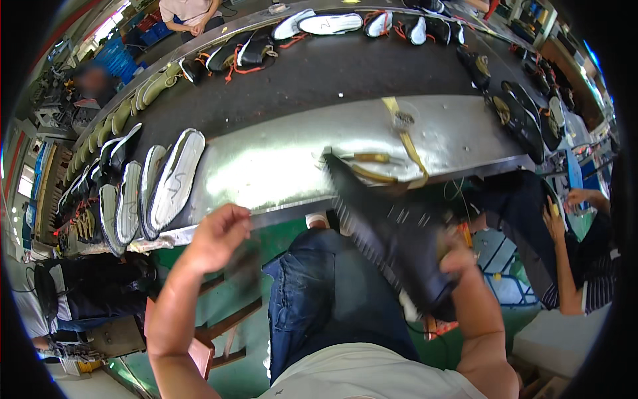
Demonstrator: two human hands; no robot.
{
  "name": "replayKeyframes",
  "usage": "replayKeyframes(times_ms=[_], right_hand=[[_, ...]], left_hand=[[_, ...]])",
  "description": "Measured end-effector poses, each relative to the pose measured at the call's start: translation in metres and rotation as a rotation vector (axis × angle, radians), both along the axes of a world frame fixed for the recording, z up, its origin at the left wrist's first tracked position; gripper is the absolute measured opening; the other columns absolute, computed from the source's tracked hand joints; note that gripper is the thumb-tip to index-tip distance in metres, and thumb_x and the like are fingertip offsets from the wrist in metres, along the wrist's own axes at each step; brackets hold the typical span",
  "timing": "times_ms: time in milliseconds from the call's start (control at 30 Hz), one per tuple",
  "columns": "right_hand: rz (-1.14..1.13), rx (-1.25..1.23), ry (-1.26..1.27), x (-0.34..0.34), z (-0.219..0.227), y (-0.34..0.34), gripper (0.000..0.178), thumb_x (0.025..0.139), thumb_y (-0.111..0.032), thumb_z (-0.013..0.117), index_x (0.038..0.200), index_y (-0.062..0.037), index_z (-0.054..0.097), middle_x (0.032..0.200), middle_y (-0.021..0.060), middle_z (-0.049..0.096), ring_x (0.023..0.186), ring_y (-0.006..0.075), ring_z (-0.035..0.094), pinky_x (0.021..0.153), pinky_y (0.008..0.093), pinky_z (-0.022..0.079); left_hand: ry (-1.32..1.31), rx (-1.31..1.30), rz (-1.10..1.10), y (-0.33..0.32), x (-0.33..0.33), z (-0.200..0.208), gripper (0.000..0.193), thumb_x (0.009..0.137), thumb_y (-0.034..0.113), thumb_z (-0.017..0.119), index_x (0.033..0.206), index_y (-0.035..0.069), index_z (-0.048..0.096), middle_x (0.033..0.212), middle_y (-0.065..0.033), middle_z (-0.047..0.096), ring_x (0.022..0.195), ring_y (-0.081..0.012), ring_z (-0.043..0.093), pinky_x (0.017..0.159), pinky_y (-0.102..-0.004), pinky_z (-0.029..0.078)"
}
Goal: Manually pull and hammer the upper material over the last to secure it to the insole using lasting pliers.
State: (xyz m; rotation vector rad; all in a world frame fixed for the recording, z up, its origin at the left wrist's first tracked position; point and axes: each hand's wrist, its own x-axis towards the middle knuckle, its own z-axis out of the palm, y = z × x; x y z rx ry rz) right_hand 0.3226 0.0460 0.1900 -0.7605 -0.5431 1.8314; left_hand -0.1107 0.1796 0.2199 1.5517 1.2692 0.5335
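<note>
My right hand (458,256) grips a black shoe (392,226) by its opening, to the right above my lap. Light stitches run along the shoe's edge, and motion blurs part of it. The shoe's toe end reaches over the metal-topped edge of the bench. My left hand (222,236) is raised at the bench edge on the left, apart from the shoe. Its fingers are curled together, and whatever they may hold is too small to make out. Beyond the toe lie a wooden-handled tool (372,157) and a curved yellowish tool (375,176).
White-soled shoes (176,179) stand at the left, with olive shoes (156,86) behind. Several black shoes with red laces (252,53) line the far edge. Black shoes (518,120) sit at the right. Yellow tape (413,156) crosses the metal plate (266,156). A co-worker's arm (565,266) is close on the right.
</note>
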Motion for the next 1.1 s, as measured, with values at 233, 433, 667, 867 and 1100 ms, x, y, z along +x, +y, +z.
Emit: replayKeyframes(times_ms=[233,433,667,867,1100], right_hand=[[-0.293,0.035,-0.293,0.098,0.075,0.296,0.029,0.091,-0.027,0.067,0.110,-0.0057,0.066,0.100,0.0071,0.074,0.089,0.0232,0.073,0.083,0.0393,0.060],[-0.740,0.270,-1.834,0.196,-0.092,0.438,0.074,0.092,-0.046,0.065,0.141,0.0050,0.044,0.120,0.0307,0.065,0.110,0.0443,0.066,0.093,0.0489,0.051],[-0.516,0.229,-1.839,0.165,-0.053,0.434,0.089,0.097,-0.049,0.058,0.151,0.0136,0.024,0.143,0.0359,0.047,0.131,0.0463,0.051,0.109,0.0439,0.042],[-0.469,0.224,-1.826,0.157,-0.039,0.437,0.099,0.089,-0.045,0.071,0.152,0.0125,0.020,0.148,0.0348,0.042,0.135,0.0461,0.047,0.110,0.0436,0.041],[-0.411,0.247,-1.886,0.159,-0.050,0.428,0.112,0.083,-0.048,0.076,0.151,0.0167,0.014,0.152,0.0376,0.034,0.137,0.0461,0.044,0.112,0.0427,0.040]], left_hand=[[0.141,0.182,0.124,0.237,0.058,-0.009,0.031,0.092,0.020,0.067,0.113,-0.002,0.063,0.096,-0.0078,0.068,0.087,-0.0156,0.064,0.076,-0.0311,0.052],[0.559,0.415,0.142,0.433,0.152,-0.052,0.052,0.089,0.037,0.069,0.125,0.002,0.062,0.125,-0.0194,0.065,0.117,-0.0331,0.062,0.102,-0.0402,0.049],[0.804,0.896,0.268,0.641,0.202,-0.069,0.092,0.082,0.073,0.061,0.153,0.018,0.042,0.164,-0.0272,0.018,0.151,-0.0490,0.014,0.124,-0.0491,0.018],[0.834,0.453,0.236,0.705,0.240,-0.057,0.102,0.073,0.093,0.050,0.158,0.039,0.031,0.169,-0.0204,0.002,0.152,-0.0497,0.009,0.118,-0.0631,0.013],[0.849,0.478,0.027,0.702,0.314,-0.068,0.094,0.077,0.089,0.050,0.138,0.019,0.064,0.164,-0.0291,0.013,0.145,-0.0461,0.028,0.118,-0.0490,0.027]])
